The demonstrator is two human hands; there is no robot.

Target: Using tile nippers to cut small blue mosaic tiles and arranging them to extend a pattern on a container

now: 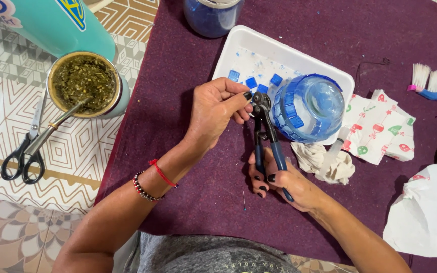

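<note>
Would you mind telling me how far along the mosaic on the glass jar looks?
Blue square tiles already cover part of the clear glass jar. The right hand grips blue-handled nippers while the left hand fingers pinch at their head. Much glass remains bare, and loose blue tiles lie in the white tray.

The left hand (pixel 213 114) is pinching something too small to make out at the head of the blue-handled nippers (pixel 265 136), whose handles the right hand (pixel 284 183) is gripping. Just beyond, a glass jar (pixel 308 107) partly covered in blue tiles is lying in a white tray (pixel 251 43) on the purple-covered counter (pixel 178 151).
</note>
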